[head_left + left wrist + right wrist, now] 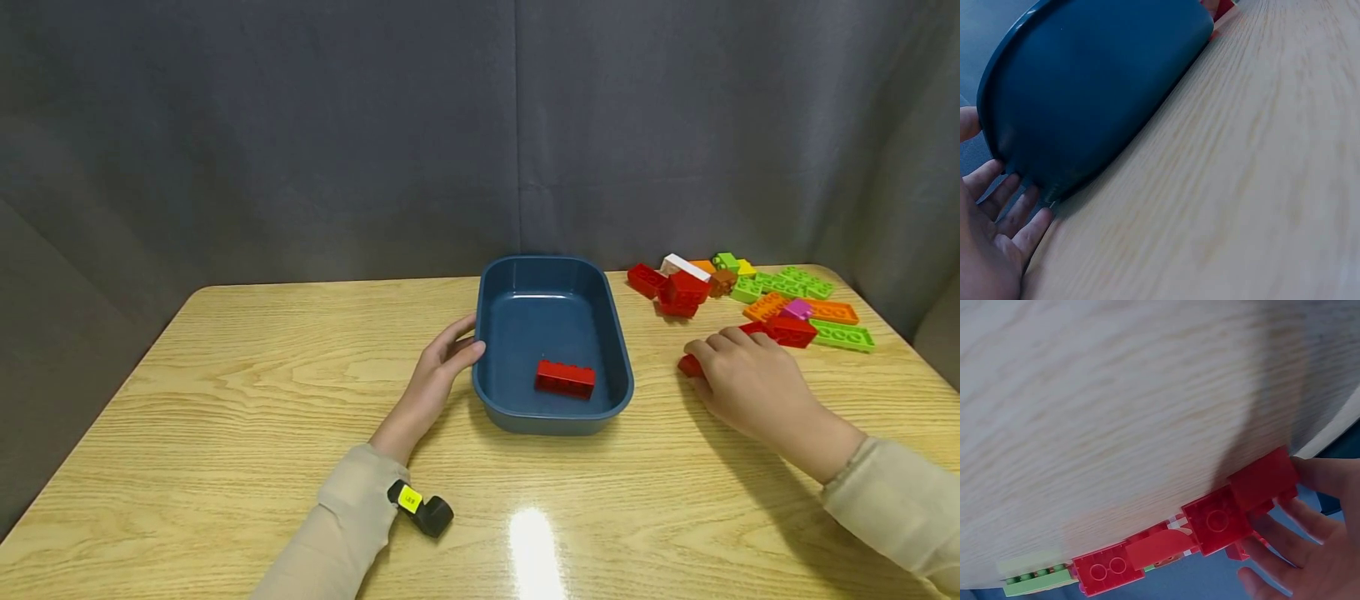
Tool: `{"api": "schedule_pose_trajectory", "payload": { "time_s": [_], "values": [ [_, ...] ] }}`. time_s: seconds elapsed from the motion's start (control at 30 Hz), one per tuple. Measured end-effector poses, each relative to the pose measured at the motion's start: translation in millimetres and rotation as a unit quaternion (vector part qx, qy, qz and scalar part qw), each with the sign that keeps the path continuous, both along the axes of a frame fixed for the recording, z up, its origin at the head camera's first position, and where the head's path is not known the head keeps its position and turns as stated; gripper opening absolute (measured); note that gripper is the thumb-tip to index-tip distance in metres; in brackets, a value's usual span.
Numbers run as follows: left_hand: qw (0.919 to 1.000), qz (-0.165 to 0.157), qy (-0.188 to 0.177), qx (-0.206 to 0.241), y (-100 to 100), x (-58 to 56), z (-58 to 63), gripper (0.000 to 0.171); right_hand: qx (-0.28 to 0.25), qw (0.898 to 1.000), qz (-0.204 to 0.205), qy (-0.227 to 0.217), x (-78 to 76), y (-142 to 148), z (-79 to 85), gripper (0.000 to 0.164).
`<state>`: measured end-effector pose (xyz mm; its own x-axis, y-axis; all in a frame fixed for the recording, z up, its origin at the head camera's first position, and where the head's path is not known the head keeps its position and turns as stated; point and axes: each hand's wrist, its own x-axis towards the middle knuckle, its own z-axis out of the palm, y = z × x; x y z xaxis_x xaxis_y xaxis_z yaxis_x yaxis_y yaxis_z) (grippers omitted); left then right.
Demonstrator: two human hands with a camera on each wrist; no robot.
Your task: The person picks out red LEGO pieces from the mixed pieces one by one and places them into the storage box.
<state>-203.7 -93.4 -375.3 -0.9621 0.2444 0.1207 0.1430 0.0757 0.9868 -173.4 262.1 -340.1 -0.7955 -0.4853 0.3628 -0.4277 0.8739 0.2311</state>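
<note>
A dark blue plastic bin stands mid-table with one red toy brick lying inside on its floor. My left hand is at the bin's left side; its thumb tip meets the rim and the straight fingers touch the outer wall, as the left wrist view shows. On the right, my right hand pinches a red brick between thumb and fingers, low over the table. Just beyond that hand are further red bricks; the hand partly hides one.
At the back right lies a loose group of bricks: red ones, a white one, green ones, an orange plate, a purple one and a green plate. A grey curtain hangs behind the wooden table.
</note>
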Motion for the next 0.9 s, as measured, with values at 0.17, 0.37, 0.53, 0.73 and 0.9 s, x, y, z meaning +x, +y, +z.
{"api": "schedule_pose_trajectory", "payload": {
  "time_s": [0.17, 0.37, 0.53, 0.73, 0.9],
  "values": [
    [1.0000, 0.000, 0.000, -0.003, 0.0, 0.0, 0.0, 0.051, -0.004, 1.000, 0.012, -0.002, -0.1, -0.7, -0.8, 0.032],
    [1.0000, 0.002, 0.000, -0.004, 0.0, 0.1, 0.2, 0.051, -0.008, 1.000, 0.018, 0.001, -0.6, -3.2, -0.9, 0.031],
    [1.0000, 0.001, 0.000, -0.002, 0.5, -0.2, 0.1, 0.051, -0.014, 1.000, 0.019, 0.006, -0.1, -4.3, -1.2, 0.030],
    [1.0000, -0.004, 0.004, -0.001, 0.2, -0.5, -0.7, 0.052, -0.026, 1.000, 0.016, 0.001, 1.0, -5.3, -2.3, 0.031],
    [0.9999, -0.007, 0.006, 0.004, -0.6, -0.9, -1.3, 0.051, -0.032, 0.999, 0.012, 0.002, 2.5, -9.2, -1.1, 0.035]
  ]
}}
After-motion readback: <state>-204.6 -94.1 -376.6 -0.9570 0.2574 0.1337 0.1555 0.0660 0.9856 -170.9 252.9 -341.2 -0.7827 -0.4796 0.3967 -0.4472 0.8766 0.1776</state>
